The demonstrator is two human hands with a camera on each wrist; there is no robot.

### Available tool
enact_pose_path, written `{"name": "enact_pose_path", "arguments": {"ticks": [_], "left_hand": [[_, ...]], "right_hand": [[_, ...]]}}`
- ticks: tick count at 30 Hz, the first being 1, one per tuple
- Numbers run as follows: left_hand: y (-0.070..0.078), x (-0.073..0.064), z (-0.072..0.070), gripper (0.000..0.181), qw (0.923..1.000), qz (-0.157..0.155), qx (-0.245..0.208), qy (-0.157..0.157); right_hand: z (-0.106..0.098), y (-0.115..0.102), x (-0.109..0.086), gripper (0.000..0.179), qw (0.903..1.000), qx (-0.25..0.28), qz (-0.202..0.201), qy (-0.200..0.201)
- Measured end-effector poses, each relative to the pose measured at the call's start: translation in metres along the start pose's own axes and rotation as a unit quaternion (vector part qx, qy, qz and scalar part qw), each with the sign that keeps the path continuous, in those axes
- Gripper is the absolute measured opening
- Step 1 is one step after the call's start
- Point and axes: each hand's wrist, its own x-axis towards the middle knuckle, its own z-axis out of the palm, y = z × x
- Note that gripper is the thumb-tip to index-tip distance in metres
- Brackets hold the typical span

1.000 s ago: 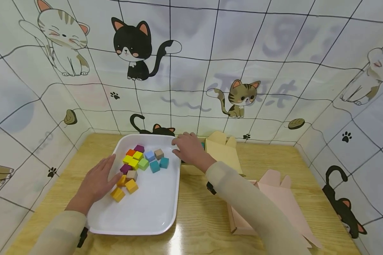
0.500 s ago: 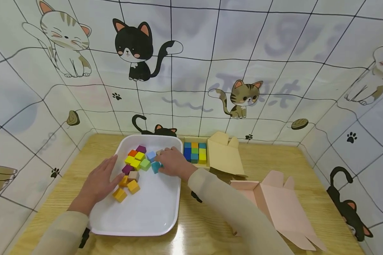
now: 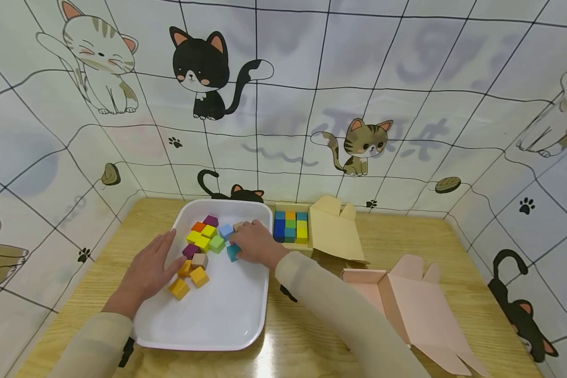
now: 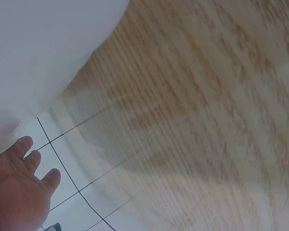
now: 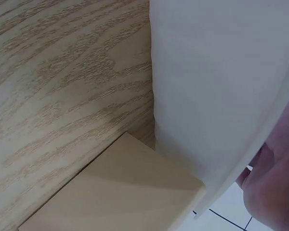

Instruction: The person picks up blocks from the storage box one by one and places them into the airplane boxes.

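A white tray (image 3: 208, 320) holds several small coloured wooden cubes, among them yellow cubes (image 3: 194, 238), a green cube (image 3: 217, 243) and orange cubes (image 3: 179, 289). My left hand (image 3: 144, 268) lies along the tray's left rim with its fingers stretched out; the left wrist view shows the hand (image 4: 19, 192) at the tray's outer side. Inside the tray on the right, my right hand (image 3: 255, 244) curls its fingers at a teal cube (image 3: 233, 252) and seems to pinch it. That hand covers part of the cube, and a second teal cube is hidden.
Behind the right of the tray stands an open yellow cardboard box (image 3: 338, 231) with blue, teal, green and yellow cubes (image 3: 290, 227) packed in rows. An open pink box (image 3: 425, 310) lies nearer, at the right. Cat-patterned cloth walls (image 3: 283, 105) surround the wooden table (image 3: 307, 299).
My right hand has moved left and down from the yellow box into the tray, uncovering the cubes in that box. The teal cube has shifted slightly nearer. The left hand stays put.
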Motion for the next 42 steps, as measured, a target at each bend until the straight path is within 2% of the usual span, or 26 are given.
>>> {"name": "enact_pose_path", "arguments": {"ticks": [10,19,24,30,37,42], "left_hand": [[0.001,0.000,0.000,0.086,1.0000,-0.002,-0.004,0.000],[0.001,-0.001,0.000,0.087,1.0000,0.002,0.000,0.004],[0.001,-0.001,0.000,0.087,1.0000,0.002,-0.002,0.002],[0.001,-0.002,0.002,0.087,1.0000,0.002,0.000,0.000],[0.000,-0.002,0.002,0.087,0.9999,0.009,0.003,0.007],[0.000,-0.002,0.002,0.087,1.0000,0.008,0.004,0.004]], "right_hand": [[0.002,0.000,0.000,0.034,1.0000,0.001,0.005,-0.008],[-0.026,0.010,-0.011,0.038,0.9993,-0.029,0.010,0.021],[-0.046,0.026,-0.021,0.038,0.9988,-0.011,0.030,0.037],[-0.064,0.053,-0.037,0.038,0.9964,0.004,0.071,0.046],[-0.064,0.084,-0.054,0.036,0.9922,0.015,0.110,0.057],[-0.054,0.099,-0.063,0.036,0.9893,0.015,0.138,0.044]]}}
